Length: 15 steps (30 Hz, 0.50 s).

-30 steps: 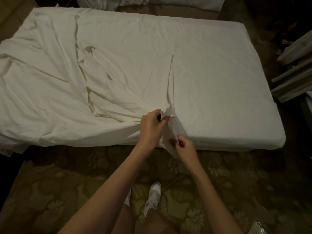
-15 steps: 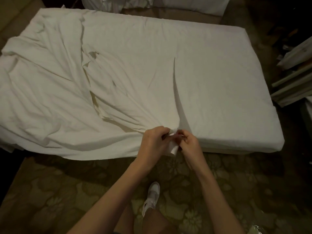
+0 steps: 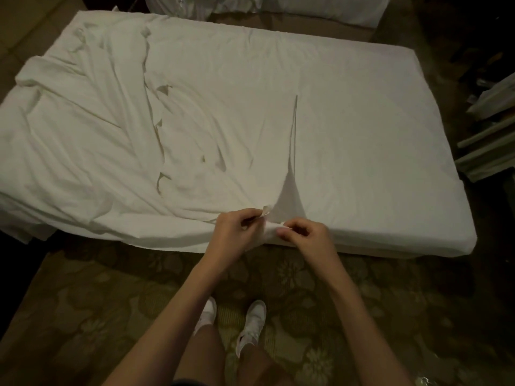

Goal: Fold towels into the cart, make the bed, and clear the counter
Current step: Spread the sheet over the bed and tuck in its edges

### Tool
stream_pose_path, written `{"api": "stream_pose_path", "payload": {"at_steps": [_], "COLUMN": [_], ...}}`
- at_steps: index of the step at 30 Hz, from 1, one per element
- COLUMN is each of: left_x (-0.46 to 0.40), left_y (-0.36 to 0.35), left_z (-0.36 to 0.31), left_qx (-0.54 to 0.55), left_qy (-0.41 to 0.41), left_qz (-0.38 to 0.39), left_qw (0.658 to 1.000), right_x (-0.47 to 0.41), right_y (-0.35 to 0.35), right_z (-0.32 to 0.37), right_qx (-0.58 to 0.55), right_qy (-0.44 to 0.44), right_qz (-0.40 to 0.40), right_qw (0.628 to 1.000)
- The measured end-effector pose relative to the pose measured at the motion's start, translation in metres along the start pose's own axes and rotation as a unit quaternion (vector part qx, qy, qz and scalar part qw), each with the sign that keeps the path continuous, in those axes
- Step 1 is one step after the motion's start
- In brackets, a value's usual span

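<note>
Both hands at the near edge of the mattress [image 3: 390, 151], close together, at about 6 o'clock of the bed. Left hand [image 3: 237, 232] curled, pinching a raised bit of the white sheet [image 3: 223, 121] between thumb and fingertips; a small flap of cloth sticking up just above its fingers. Right hand [image 3: 309, 236] curled too, gripping the bunched sheet edge just beside the left, toward 3 o'clock. From the pinch, a taut ridge of cloth running up toward 12 o'clock. Sheet smooth over the 3 o'clock half of the bed, heavily rumpled and folded over toward 9 o'clock, hanging off that side. White pillows [image 3: 320, 6] beyond the bed at 12 o'clock. White shoes [image 3: 250, 321] on patterned carpet [image 3: 97, 316] at 6 o'clock. Pale furniture [image 3: 490, 140] at 3 o'clock, too dim to tell.
</note>
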State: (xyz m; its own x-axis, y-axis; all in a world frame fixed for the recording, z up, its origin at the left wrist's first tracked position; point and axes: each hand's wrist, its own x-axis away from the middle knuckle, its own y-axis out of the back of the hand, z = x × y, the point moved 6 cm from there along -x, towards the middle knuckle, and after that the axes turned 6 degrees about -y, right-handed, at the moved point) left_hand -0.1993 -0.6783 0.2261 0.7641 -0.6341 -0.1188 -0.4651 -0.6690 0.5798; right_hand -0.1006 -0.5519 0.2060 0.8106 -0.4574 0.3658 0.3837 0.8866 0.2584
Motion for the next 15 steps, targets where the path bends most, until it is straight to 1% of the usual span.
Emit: {"api": "stream_pose_path", "payload": {"at_steps": [3,5,8,10,15], "left_x": [0.001,0.001,-0.002,-0.007,-0.015], "left_y": [0.001,0.001,0.002,0.002,-0.002], "left_z": [0.009,0.012,0.013,0.012,0.008], "left_qx": [0.012,0.027,0.066,0.096,0.116], "left_qy": [0.028,0.043,0.060,0.064,0.055], "left_qz": [0.033,0.046,0.047,0.049,0.071], "left_qw": [0.999,0.998,0.995,0.992,0.989], "right_x": [-0.005,-0.010,-0.020,-0.026,-0.038], "right_y": [0.003,0.004,0.002,0.000,-0.004], "right_z": [0.008,0.013,0.017,0.021,0.033], "right_qx": [-0.018,-0.018,-0.006,0.035,0.059], "right_qy": [0.037,0.064,0.083,0.105,0.136], "right_qz": [-0.063,-0.091,-0.088,-0.079,-0.070], "right_qw": [0.997,0.994,0.993,0.991,0.986]}}
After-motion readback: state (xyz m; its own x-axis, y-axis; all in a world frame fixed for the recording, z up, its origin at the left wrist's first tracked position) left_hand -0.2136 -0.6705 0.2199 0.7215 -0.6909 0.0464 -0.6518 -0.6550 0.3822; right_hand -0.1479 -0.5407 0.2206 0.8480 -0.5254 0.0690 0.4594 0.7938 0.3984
